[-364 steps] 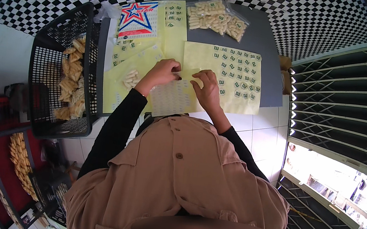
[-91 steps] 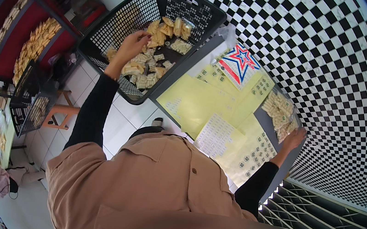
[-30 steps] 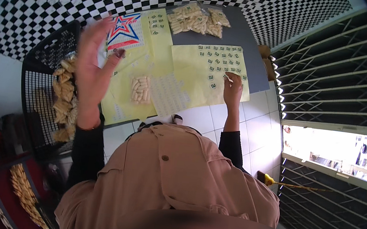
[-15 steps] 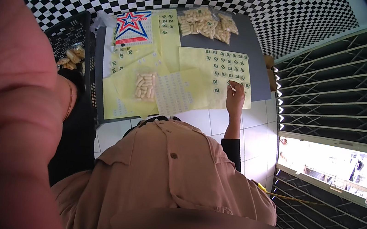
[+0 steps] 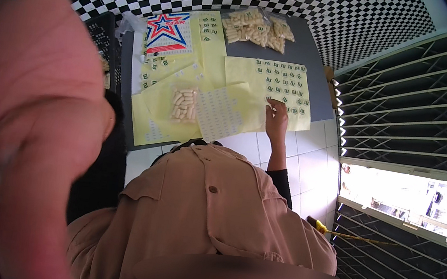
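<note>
- Yellow sticker sheet (image 5: pixel 283 91) lies flat on the grey table (image 5: pixel 308 52), far right side; right hand (image 5: pixel 276 121) rests on its near edge, fingertips pinched narrow at one small sticker. Can't tell if a sticker is actually lifted yet.
- Left hand (image 5: pixel 33 86) is raised right up at the camera, blurred and filling the left of the view. Can't tell whether it's open or holding anything.
- Clear bag (image 5: pixel 184 105) of pale pieces sits mid-table on another yellow sheet (image 5: pixel 151 110), just left of the white grid sheet (image 5: pixel 217 113). Filled bags (image 5: pixel 258 28) are piled at the far edge; star-printed card (image 5: pixel 166 31) is far left.
- Judgement: to peel cleanly, catch one corner with a nail, pull low and slow so the backing stays flat. A free hand pinning the sheet would help, since one-handed peeling may drag it.
- Then press the sticker square onto the bag and smooth it from the centre.
- Versus 0.5 s ago: right hand same spot on the sheet, bag and sheets unmoved; left hand still blocks the left side.
- Versus 1.0 s ago: left hand was smaller in view, up over the black basket (image 5: pixel 101 39); now it hides most of it.
</note>
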`<state>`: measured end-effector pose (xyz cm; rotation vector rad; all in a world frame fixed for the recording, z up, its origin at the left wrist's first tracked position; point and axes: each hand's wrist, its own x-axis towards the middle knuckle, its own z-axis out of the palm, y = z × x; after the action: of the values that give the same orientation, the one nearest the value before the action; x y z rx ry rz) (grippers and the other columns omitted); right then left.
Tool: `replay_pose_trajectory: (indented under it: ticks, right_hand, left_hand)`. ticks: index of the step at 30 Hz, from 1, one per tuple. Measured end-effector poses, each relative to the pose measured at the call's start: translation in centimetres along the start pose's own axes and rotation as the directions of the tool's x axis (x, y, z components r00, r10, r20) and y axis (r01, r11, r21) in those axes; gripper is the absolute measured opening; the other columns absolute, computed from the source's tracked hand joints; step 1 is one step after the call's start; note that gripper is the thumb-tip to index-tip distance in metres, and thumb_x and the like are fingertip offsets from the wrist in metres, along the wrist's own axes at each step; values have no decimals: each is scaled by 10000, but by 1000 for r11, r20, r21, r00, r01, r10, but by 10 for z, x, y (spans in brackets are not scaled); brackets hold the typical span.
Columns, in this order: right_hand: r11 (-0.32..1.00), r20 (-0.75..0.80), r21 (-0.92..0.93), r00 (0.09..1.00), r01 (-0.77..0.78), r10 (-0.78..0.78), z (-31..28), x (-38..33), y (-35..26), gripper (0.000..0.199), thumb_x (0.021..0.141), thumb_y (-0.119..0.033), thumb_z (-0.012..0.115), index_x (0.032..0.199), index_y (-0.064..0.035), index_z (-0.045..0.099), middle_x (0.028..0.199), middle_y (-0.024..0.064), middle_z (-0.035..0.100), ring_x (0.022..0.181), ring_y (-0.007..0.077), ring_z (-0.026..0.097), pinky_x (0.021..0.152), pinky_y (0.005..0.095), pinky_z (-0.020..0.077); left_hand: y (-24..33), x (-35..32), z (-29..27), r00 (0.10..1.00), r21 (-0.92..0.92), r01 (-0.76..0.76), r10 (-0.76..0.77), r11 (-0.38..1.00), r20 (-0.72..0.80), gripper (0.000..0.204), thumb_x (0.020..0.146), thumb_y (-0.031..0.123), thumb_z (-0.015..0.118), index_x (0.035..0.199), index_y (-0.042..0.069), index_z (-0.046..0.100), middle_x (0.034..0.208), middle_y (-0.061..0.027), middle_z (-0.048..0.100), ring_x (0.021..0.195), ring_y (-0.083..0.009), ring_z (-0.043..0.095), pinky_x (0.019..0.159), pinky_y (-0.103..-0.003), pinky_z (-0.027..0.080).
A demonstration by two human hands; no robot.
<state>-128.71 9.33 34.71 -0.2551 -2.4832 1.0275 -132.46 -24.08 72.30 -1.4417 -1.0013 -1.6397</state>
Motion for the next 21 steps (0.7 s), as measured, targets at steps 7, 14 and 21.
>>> replay_pose_trajectory:
  ticks: [7, 14, 21]
  right_hand:
    - [1000, 71, 7, 997, -1, 1, 36, -15, -36, 174, 807, -23, 644, 981, -18, 656, 999, 145, 614, 972, 341, 561, 860, 405, 458]
    - [993, -16, -92, 997, -73, 72, 27, -23, -28, 158, 817, -33, 626, 969, -24, 666, 995, 146, 605, 966, 348, 552, 853, 417, 456]
    - [991, -16, -76, 994, -113, 112, 26, -28, -33, 150, 815, -48, 634, 961, -33, 668, 979, 146, 594, 976, 341, 545, 855, 421, 456]
  left_hand:
    - [-107, -149, 23, 687, 376, 629, -713, 681, 142, 355, 797, 69, 715, 1125, 27, 583, 1168, -118, 600, 1093, -278, 549, 960, -355, 417]
    - [-126, -327, 35, 233, 657, 664, -933, 358, 274, 284, 781, 86, 707, 1048, 17, 639, 1087, -137, 598, 995, -339, 546, 889, -404, 453]
    - [-136, -348, 35, 179, 845, 476, -967, 245, 180, 423, 756, 120, 728, 1140, 30, 574, 1121, -133, 555, 1066, -340, 510, 887, -442, 440]
